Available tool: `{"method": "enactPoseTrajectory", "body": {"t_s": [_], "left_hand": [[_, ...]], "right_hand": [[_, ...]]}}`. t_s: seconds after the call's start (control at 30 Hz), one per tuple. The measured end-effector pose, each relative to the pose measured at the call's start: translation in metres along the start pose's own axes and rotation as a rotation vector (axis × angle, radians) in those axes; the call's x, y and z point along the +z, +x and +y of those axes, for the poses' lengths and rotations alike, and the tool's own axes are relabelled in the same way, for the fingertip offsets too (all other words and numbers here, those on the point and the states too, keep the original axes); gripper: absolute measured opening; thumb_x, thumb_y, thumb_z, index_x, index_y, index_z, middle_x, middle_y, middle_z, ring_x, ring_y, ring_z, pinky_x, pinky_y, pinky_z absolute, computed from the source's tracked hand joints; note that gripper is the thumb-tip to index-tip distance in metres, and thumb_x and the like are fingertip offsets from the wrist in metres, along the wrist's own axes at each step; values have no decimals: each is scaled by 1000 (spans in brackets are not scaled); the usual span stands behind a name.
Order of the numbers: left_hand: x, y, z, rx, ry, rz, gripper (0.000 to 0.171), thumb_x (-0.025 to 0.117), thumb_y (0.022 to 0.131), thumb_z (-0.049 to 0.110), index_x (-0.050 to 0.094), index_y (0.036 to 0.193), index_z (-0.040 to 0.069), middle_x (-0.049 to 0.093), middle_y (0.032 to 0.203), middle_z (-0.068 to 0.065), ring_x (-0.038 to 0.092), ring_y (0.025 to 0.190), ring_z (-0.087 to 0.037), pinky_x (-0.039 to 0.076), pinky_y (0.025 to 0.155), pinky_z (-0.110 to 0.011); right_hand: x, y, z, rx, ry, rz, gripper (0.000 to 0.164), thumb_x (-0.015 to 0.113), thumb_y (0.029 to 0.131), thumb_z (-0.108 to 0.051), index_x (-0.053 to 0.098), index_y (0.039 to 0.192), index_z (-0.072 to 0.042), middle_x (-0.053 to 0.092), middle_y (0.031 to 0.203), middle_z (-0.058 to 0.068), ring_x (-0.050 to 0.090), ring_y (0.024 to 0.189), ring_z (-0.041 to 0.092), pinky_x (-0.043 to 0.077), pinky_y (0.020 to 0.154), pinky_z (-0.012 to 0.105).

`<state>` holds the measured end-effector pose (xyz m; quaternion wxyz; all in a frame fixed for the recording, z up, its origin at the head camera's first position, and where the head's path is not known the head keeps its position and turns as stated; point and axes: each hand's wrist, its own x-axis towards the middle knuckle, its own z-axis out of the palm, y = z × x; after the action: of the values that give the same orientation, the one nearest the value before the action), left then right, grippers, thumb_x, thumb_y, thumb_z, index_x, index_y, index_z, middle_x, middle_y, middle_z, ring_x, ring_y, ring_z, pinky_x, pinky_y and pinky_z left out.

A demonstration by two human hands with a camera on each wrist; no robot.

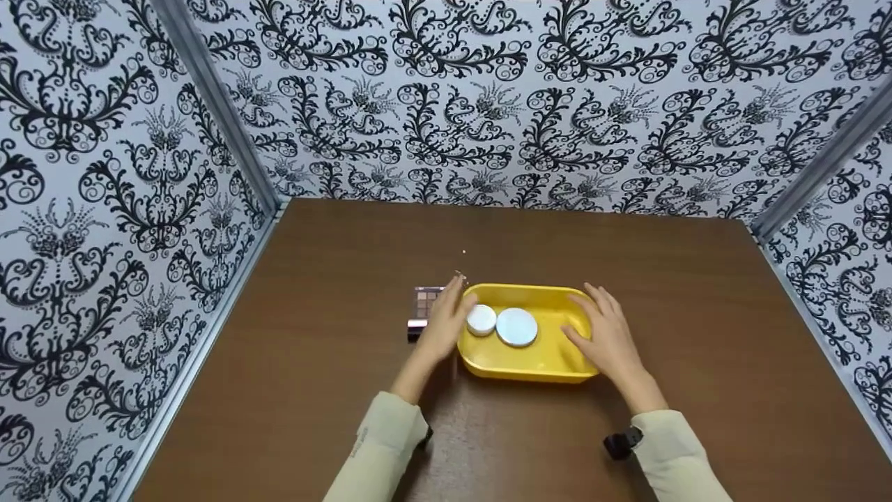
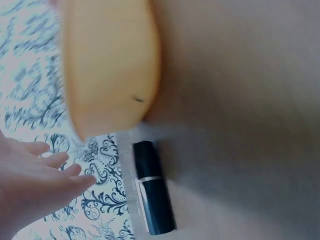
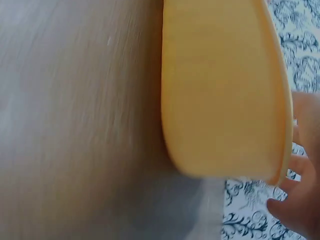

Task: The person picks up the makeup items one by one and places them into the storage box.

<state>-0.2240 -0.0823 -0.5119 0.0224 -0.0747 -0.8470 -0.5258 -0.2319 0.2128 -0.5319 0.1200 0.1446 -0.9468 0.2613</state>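
Observation:
A yellow plastic tub (image 1: 533, 369) stands on the table between my two hands. Inside it sit a small round white jar (image 1: 481, 320) and a larger round, pale-lidded container (image 1: 517, 327). At the tub's left end my left hand (image 1: 446, 324) hovers with fingers extended, holding nothing. My right hand (image 1: 608, 335) is at the opposite end, fingers spread and thumb overlapping the tub's inside in the head view. Its fingers (image 3: 300, 165) appear beside the rim in the right wrist view. Partly hidden behind my left hand are an eyeshadow palette (image 1: 426, 301) and a black lipstick tube (image 2: 154, 187).
The brown table (image 1: 313, 362) meets patterned walls (image 1: 481, 125) at the back and sides, with metal posts (image 1: 216, 90) at the corners. Small shiny bits (image 1: 460, 276) show just beyond my left fingertips.

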Motion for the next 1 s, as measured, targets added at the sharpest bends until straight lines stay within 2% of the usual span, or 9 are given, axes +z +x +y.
{"method": "enactPoseTrajectory", "body": {"t_s": [0.07, 0.13, 0.3, 0.4, 0.5, 0.63, 0.73, 1.0], "left_hand": [[-8, 4, 3, -32, -164, 19, 57, 39, 107, 28, 32, 153, -3, 30, 160, -25, 25, 150, -41, 18, 125, -53], [-17, 8, 4, -59, -265, 29, 56, 33, 107, 28, 31, 153, -5, 31, 160, -25, 25, 151, -39, 19, 125, -52], [-37, 9, 0, -104, -340, 50, 58, 25, 108, 32, 33, 152, -5, 32, 159, -24, 28, 149, -41, 21, 124, -52], [-49, 4, -5, -153, -395, 72, 59, 24, 108, 35, 33, 153, -1, 33, 159, -22, 30, 148, -42, 25, 122, -56], [-60, -2, -13, -168, -434, 97, 58, 25, 108, 33, 31, 153, -3, 31, 159, -26, 29, 147, -45, 26, 121, -59], [-70, -8, -20, -150, -354, 136, 55, 37, 106, 28, 34, 151, -5, 33, 157, -28, 28, 148, -44, 21, 124, -55], [-74, -12, -27, -146, -240, 144, 55, 48, 103, 25, 38, 150, -2, 36, 156, -26, 29, 148, -43, 21, 124, -55], [-74, -16, -41, -125, -15, 119, 54, 64, 96, 18, 48, 145, 0, 45, 150, -26, 38, 142, -45, 30, 119, -58]], "right_hand": [[0, -3, 6, 12, 3, -51, 65, 73, 89, -29, 49, 145, -5, 34, 158, 23, 24, 147, 46, 22, 118, 65], [1, -5, 10, 24, 8, -94, 73, 72, 90, -34, 43, 150, -6, 29, 160, 22, 22, 148, 46, 21, 118, 66], [3, -9, 15, 46, 40, -141, 84, 68, 91, -46, 33, 154, -4, 21, 165, 19, 18, 151, 44, 20, 119, 67], [4, -11, 15, 53, 49, -164, 88, 66, 91, -50, 28, 157, -5, 16, 166, 18, 15, 152, 44, 18, 118, 69], [6, -12, 15, 51, 44, -187, 89, 64, 92, -52, 24, 158, -7, 13, 167, 18, 13, 152, 45, 16, 118, 69], [5, -13, 14, 48, 29, -195, 89, 62, 93, -53, 22, 159, -10, 11, 168, 17, 12, 152, 46, 14, 119, 69], [5, -13, 13, 46, 20, -197, 88, 61, 93, -54, 22, 159, -11, 10, 168, 17, 12, 152, 46, 13, 119, 69], [8, -14, 15, 29, 18, -178, 87, 63, 92, -51, 24, 159, -10, 12, 167, 18, 15, 151, 45, 16, 119, 67]]}}
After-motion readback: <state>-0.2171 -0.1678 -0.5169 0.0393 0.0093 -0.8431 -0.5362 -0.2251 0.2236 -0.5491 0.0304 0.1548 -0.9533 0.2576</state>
